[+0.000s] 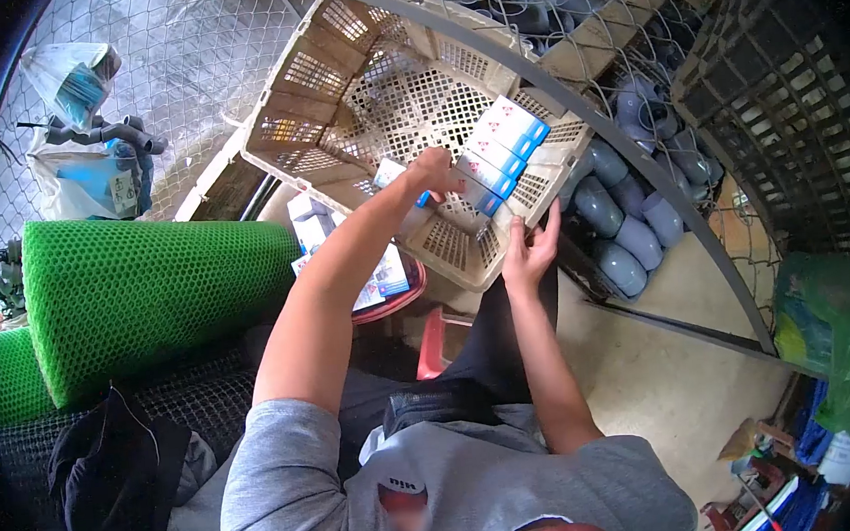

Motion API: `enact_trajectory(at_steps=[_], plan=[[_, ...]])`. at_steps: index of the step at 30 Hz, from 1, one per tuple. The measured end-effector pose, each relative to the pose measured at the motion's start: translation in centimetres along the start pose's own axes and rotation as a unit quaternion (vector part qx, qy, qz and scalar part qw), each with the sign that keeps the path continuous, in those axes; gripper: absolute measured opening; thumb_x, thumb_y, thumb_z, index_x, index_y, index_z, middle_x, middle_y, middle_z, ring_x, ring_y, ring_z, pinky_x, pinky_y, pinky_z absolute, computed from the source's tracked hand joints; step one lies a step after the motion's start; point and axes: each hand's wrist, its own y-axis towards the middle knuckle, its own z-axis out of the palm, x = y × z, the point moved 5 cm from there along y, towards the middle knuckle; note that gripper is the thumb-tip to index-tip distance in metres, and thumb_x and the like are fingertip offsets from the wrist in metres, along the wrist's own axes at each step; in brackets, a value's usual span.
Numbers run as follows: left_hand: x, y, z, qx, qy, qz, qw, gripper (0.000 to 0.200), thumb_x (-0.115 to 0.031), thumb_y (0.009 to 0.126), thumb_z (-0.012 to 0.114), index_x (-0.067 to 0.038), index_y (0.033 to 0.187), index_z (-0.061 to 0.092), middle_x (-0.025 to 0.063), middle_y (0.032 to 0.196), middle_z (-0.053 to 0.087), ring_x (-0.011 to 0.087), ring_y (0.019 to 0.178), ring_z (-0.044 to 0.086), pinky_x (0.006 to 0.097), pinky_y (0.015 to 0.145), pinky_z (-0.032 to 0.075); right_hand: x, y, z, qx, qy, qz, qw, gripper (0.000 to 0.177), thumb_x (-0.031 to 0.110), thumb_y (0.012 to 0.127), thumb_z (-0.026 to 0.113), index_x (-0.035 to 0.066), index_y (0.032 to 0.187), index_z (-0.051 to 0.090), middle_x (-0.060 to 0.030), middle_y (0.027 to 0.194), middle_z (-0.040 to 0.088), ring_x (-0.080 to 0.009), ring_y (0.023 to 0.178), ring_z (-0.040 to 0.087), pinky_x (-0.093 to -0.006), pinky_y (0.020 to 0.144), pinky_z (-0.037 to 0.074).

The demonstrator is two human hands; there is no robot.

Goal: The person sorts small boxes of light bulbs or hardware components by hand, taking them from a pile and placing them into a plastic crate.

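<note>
A beige plastic crate (317, 99) with latticed walls sits tilted in front of me. Along its right wall stands a row of small white-and-blue boxes (500, 145). My left hand (431, 172) reaches inside, its fingers closed at the near end of this row on a small box (469, 187), partly hidden by the hand. Another white-and-blue box (388, 173) lies under my left wrist. My right hand (530, 255) grips the near right rim of the crate from outside.
More boxes (381, 277) lie in a red-rimmed container (409, 295) left of my legs. Green plastic mesh rolls (163, 296) lie at left. Curved metal-framed wire netting (624, 130) rises beyond the crate, with grey pipe fittings (616, 216) behind it. A dark crate (792, 107) stands at right.
</note>
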Motion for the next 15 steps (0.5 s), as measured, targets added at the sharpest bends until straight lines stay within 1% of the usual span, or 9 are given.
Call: enact_trajectory(at_steps=[2,4,6,8,9,10,12,13,15], plan=[[0.5,0.2,0.2,-0.008,-0.029,0.005,1.000,0.055,-0.033,0.073,0.092,0.008,0.101,0.069,0.0126,0.084,0.077,0.0231,0.068,0.077,0.0345,0.063,0.063,0.2,0.0,0.1,0.000,0.004,0.010,1.000,0.075,-0.001,0.096,0.060,-0.006,0.159,0.019,-0.0258,0.131,0.061,-0.0246,0.109,0.066,-0.0321,0.088,0.055],[0.4,-0.4,-0.3,-0.016,-0.061,0.009,0.998,0.058,-0.036,0.073,0.092,0.008,0.103,0.069,0.0115,0.083,0.077,0.0238,0.066,0.077,0.0345,0.063,0.063,0.6,0.0,0.2,-0.005,0.006,-0.003,1.000,0.075,-0.001,0.097,0.061,-0.005,0.159,0.020,-0.0259,0.129,0.061,-0.0244,0.109,0.066,-0.0322,0.087,0.055],[-0.4,-1.2,-1.9,-0.039,0.051,0.077,0.995,0.075,-0.050,0.071,0.090,0.007,0.114,0.066,0.0141,0.088,0.077,0.0257,0.079,0.077,0.0395,0.074,0.063,0.9,0.1,0.5,-0.010,0.010,-0.003,1.000,0.074,0.000,0.097,0.061,-0.005,0.159,0.020,-0.0259,0.128,0.062,-0.0241,0.108,0.066,-0.0321,0.086,0.055],[-0.8,-1.7,-4.0,-0.098,0.198,0.068,0.973,0.093,-0.065,0.066,0.087,0.002,0.125,0.062,0.0172,0.108,0.074,0.0275,0.102,0.074,0.0450,0.089,0.060,1.2,0.3,0.6,-0.019,0.012,0.000,1.000,0.074,0.000,0.097,0.061,-0.005,0.159,0.021,-0.0259,0.127,0.062,-0.0238,0.107,0.066,-0.0319,0.086,0.055],[-1.8,-3.8,-5.6,-0.101,0.213,0.002,0.972,0.104,-0.074,0.059,0.085,-0.003,0.131,0.061,0.0175,0.128,0.067,0.0318,0.119,0.066,0.0473,0.097,0.056,1.1,0.4,0.7,-0.024,0.009,0.006,1.000,0.073,0.000,0.097,0.061,-0.005,0.159,0.021,-0.0258,0.127,0.063,-0.0238,0.107,0.066,-0.0322,0.085,0.055],[-1.9,-4.6,-5.8,-0.185,0.264,-0.003,0.947,0.109,-0.071,0.055,0.090,-0.006,0.137,0.060,0.0129,0.135,0.064,0.0353,0.121,0.065,0.0514,0.099,0.056,1.1,0.4,0.7,-0.029,0.007,0.011,1.000,0.073,-0.001,0.097,0.061,-0.006,0.158,0.022,-0.0258,0.126,0.063,-0.0238,0.107,0.066,-0.0325,0.085,0.055],[-0.8,-4.9,-5.6,-0.136,0.254,-0.119,0.950,0.111,-0.065,0.053,0.095,-0.009,0.141,0.058,0.0119,0.135,0.065,0.0359,0.123,0.063,0.0611,0.101,0.053,0.5,0.3,0.5,-0.040,0.005,0.019,0.999,0.072,-0.001,0.097,0.061,-0.006,0.158,0.022,-0.0255,0.126,0.063,-0.0240,0.107,0.066,-0.0330,0.085,0.055],[0.0,-3.7,-5.4,-0.138,0.254,-0.121,0.950,0.111,-0.065,0.053,0.095,-0.009,0.141,0.058,0.0119,0.135,0.065,0.0359,0.123,0.063,0.0611,0.101,0.053,0.3,0.3,0.6,-0.050,0.005,0.026,0.998,0.072,-0.001,0.097,0.061,-0.006,0.158,0.023,-0.0252,0.126,0.063,-0.0241,0.107,0.066,-0.0335,0.086,0.055],[1.5,-2.2,-3.4,0.058,0.285,-0.161,0.943,0.109,-0.058,0.053,0.098,-0.011,0.143,0.058,0.0098,0.138,0.064,0.0353,0.125,0.063,0.0676,0.100,0.051,0.3,0.2,0.8,-0.050,0.005,0.026,0.998,0.072,-0.001,0.097,0.061,-0.006,0.158,0.023,-0.0249,0.126,0.063,-0.0237,0.107,0.065,-0.0335,0.085,0.055]])
